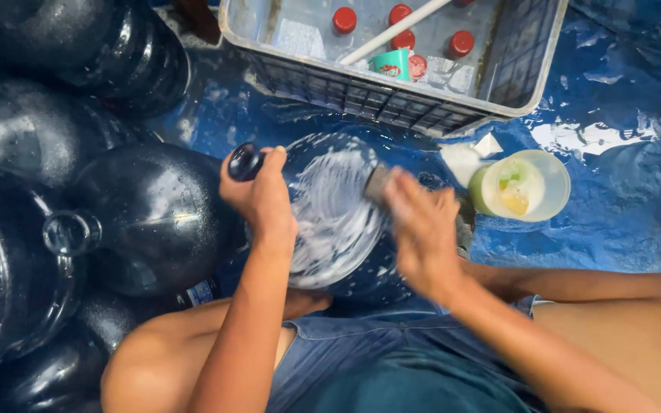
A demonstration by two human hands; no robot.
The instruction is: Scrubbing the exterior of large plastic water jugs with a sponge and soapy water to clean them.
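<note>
Wet blue tarp, left hand gripping soapy jug neck, right hand clutching sponge

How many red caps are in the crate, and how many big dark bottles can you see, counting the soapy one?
Red caps in the crate: 5 in full view (a sixth peeks in at the top edge)
Dark bottles: 6, counting the soapy bottle held by the left hand and scrubbed by the right hand
Total: 11

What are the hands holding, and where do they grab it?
The left hand grips the big soapy water jug by its neck. The right hand, blurred, holds a scrubbing pad against the jug's side.
</note>
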